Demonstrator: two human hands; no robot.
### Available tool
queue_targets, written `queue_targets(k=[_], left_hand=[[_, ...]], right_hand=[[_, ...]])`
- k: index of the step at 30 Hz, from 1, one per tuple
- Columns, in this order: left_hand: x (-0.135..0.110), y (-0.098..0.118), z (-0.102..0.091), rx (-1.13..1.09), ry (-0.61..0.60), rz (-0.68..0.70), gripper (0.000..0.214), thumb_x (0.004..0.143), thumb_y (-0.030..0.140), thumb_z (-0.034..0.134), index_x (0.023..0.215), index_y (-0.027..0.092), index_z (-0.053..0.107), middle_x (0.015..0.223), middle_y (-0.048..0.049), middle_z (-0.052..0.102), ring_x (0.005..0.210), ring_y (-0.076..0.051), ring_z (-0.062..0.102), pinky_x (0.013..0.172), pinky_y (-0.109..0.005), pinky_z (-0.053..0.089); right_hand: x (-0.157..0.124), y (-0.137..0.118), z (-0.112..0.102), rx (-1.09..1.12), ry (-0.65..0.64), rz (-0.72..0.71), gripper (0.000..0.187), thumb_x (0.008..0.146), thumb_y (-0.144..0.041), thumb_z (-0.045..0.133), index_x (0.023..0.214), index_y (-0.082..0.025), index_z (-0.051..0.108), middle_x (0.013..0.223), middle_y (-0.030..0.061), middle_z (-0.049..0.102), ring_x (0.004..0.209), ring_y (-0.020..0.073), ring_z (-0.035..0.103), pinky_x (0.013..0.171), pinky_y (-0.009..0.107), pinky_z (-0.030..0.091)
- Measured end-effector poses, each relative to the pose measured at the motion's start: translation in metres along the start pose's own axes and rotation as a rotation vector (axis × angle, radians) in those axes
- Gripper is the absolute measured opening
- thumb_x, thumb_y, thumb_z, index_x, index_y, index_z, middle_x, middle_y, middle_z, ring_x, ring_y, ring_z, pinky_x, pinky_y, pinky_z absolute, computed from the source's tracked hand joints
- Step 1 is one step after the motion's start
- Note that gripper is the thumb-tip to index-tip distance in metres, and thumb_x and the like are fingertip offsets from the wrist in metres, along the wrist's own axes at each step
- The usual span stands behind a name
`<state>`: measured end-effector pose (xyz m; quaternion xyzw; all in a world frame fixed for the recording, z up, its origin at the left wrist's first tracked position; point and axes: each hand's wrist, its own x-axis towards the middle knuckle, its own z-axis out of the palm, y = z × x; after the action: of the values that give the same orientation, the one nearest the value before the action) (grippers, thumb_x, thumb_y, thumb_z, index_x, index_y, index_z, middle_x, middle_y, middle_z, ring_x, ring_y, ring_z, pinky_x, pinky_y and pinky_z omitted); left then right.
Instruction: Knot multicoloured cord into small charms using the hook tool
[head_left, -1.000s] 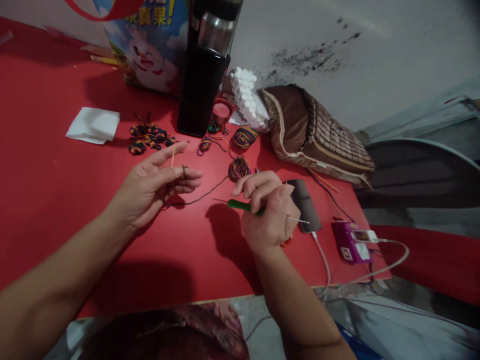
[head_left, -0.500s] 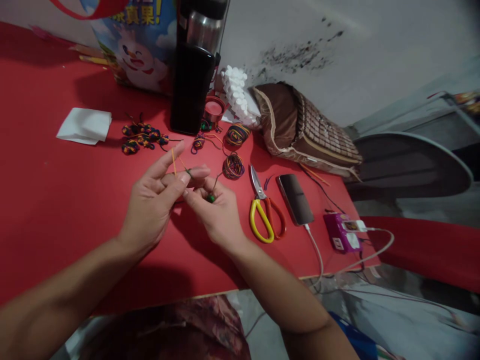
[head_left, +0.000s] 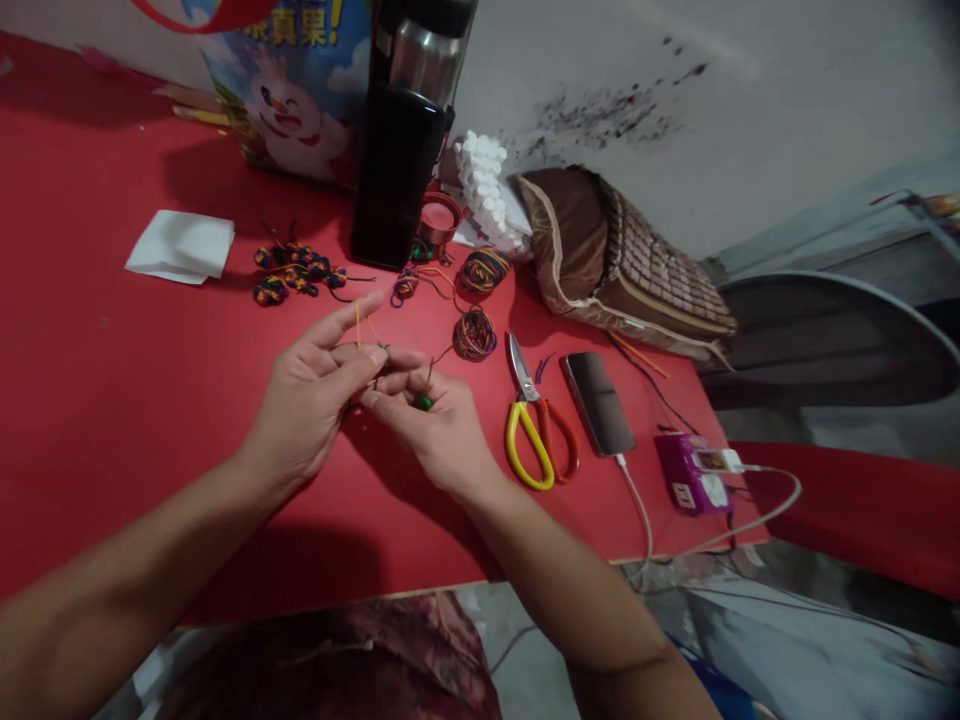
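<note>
My left hand (head_left: 311, 390) pinches multicoloured cord, and an orange strand of the cord (head_left: 358, 325) loops around its raised index finger. Close beside it, my right hand (head_left: 431, 420) is closed with thumb and index finger pinching the cord near the left fingertips. A small green bead (head_left: 424, 402) shows in the curl of my right fingers. From that hand a dark strand runs up to a loose coil of cord (head_left: 474, 333) on the table. Where the two hands meet, the fingers partly hide the cord.
Knotted cord pieces (head_left: 289, 272) lie behind my hands, near a folded white tissue (head_left: 181, 246). On the right are scissors (head_left: 529, 410), a phone (head_left: 598, 403) on a charging cable and a purple power box (head_left: 691, 475). A black bottle (head_left: 397, 175), printed bag (head_left: 300, 110) and brown cushion (head_left: 622, 250) stand behind.
The view has shifted slightly, so the table things sit a little farther right. My right fingers have moved slightly lower against the left hand; both still hold the cord.
</note>
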<state>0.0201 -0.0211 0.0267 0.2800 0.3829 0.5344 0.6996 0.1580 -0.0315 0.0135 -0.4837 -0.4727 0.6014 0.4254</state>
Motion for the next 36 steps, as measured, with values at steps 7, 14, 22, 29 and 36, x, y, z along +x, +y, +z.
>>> queue_targets(k=[7,14,22,29,36], left_hand=[[0.003,0.004,-0.005,0.042,-0.048,-0.038,0.054,0.083,0.017,0.086,0.134,0.021,0.072,0.094,-0.0071,0.085,0.073,-0.016,0.078,0.069,-0.024,0.063],[0.004,0.008,-0.011,0.240,-0.028,0.114,0.044,0.087,0.018,0.082,0.129,0.025,0.078,0.105,-0.0061,0.084,0.087,-0.018,0.077,0.075,-0.025,0.063],[0.006,0.009,-0.008,0.118,-0.032,0.006,0.034,0.089,0.019,0.080,0.123,0.023,0.080,0.111,-0.0098,0.083,0.087,-0.019,0.079,0.079,-0.029,0.065],[0.009,0.012,-0.011,0.002,-0.032,-0.116,0.048,0.076,0.003,0.084,0.121,0.018,0.077,0.113,-0.0108,0.083,0.076,-0.013,0.078,0.076,-0.022,0.065],[0.012,0.018,-0.013,-0.009,-0.058,-0.094,0.033,0.083,0.005,0.077,0.115,0.015,0.079,0.103,-0.0123,0.084,0.056,-0.008,0.064,0.055,-0.018,0.057]], right_hand=[[-0.001,-0.002,-0.005,0.058,-0.054,0.119,0.037,0.071,-0.044,0.092,0.069,-0.019,0.064,0.052,-0.0094,0.047,0.049,0.0062,0.035,0.047,0.024,0.026],[-0.008,-0.013,-0.015,0.172,-0.194,0.213,0.036,0.069,-0.043,0.094,0.070,-0.019,0.067,0.048,-0.0099,0.051,0.041,0.0042,0.031,0.041,0.023,0.019],[-0.009,-0.014,-0.014,0.071,-0.178,0.103,0.037,0.075,-0.046,0.090,0.071,-0.019,0.065,0.052,-0.0100,0.048,0.047,0.0050,0.034,0.046,0.022,0.025],[-0.006,-0.005,-0.006,-0.155,-0.134,0.015,0.040,0.080,-0.053,0.084,0.073,-0.018,0.065,0.056,-0.0086,0.046,0.053,0.0071,0.034,0.052,0.024,0.030],[-0.007,-0.027,-0.032,0.031,-0.113,0.035,0.061,0.099,-0.072,0.051,0.087,-0.018,0.076,0.049,-0.0074,0.043,0.039,0.0078,0.029,0.040,0.025,0.027]])
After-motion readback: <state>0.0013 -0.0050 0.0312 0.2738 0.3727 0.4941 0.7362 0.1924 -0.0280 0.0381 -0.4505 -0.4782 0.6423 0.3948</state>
